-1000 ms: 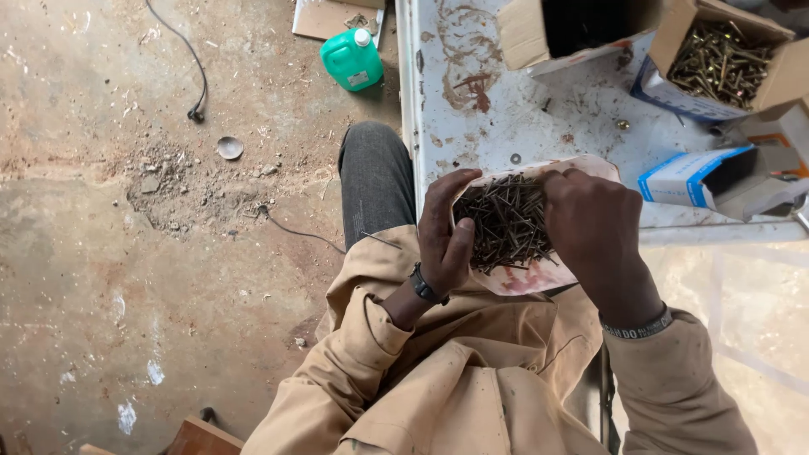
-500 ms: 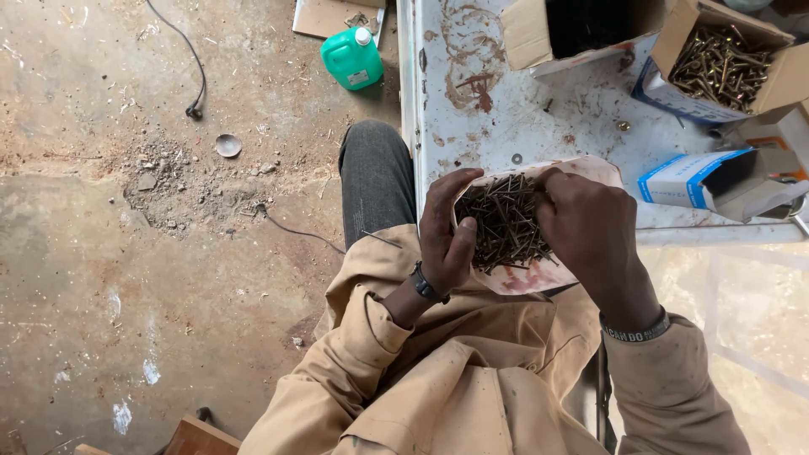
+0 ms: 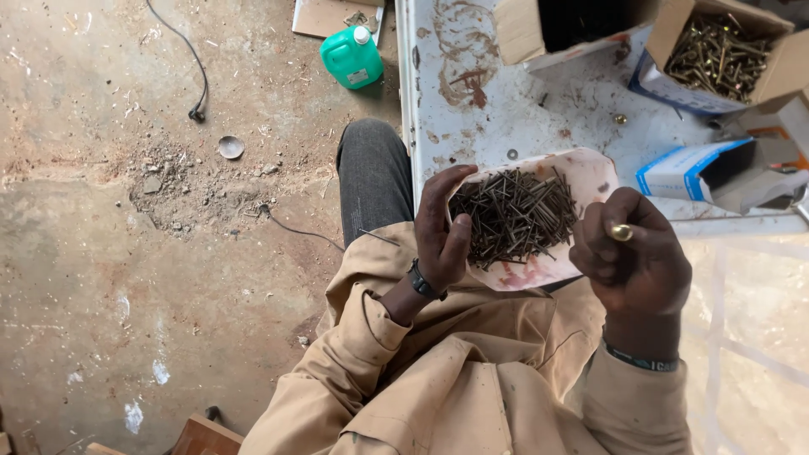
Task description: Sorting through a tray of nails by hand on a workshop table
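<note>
1. Shallow pale dish (image 3: 590,173), red-stained, heaped with thin dark nails (image 3: 514,215)
2. Held at near edge of white worktop (image 3: 472,118), partly over the lap
3. Left hand (image 3: 442,227) gripping dish's left rim, thumb over the edge against the nails, fingers curled underneath
4. Right hand (image 3: 632,261) just beside dish's right rim, clear of the nails
5. Right fingertips pressed together, pinching small brass-coloured piece (image 3: 622,232)
6. Open cardboard box of screws (image 3: 716,55) at far right corner, well apart
</note>
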